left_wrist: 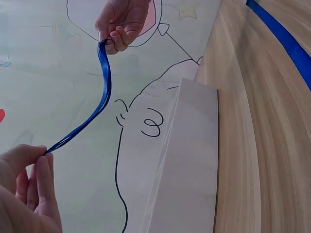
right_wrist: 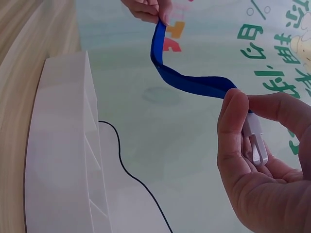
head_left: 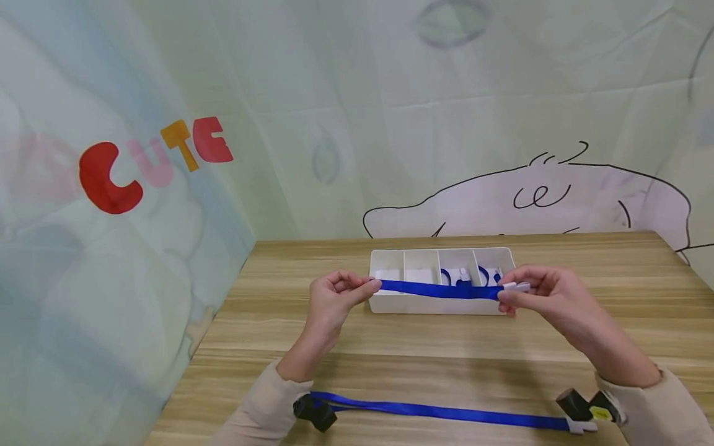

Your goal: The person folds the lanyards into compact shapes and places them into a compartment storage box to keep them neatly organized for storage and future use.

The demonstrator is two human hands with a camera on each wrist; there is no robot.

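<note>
A short blue ribbon strap point(head_left: 440, 289) is stretched between both hands above a white divided box point(head_left: 440, 303). My left hand point(head_left: 340, 293) pinches its left end point(left_wrist: 47, 151). My right hand point(head_left: 535, 291) pinches the other end, where a white plastic clip point(head_left: 517, 286) is fixed; the clip point(right_wrist: 254, 141) shows between thumb and fingers in the right wrist view. The strap point(right_wrist: 187, 80) sags and twists slightly between the hands. A second, longer blue strap point(head_left: 440, 411) lies flat on the table near the front edge, with a white clip point(head_left: 580, 425) at its right end.
The wooden table point(head_left: 390, 347) holds the box, whose four compartments contain white pieces and more blue straps point(head_left: 465, 275). A printed fabric backdrop point(head_left: 139, 161) hangs close behind and to the left. Black wrist mounts point(head_left: 315, 411) sit on both sleeves.
</note>
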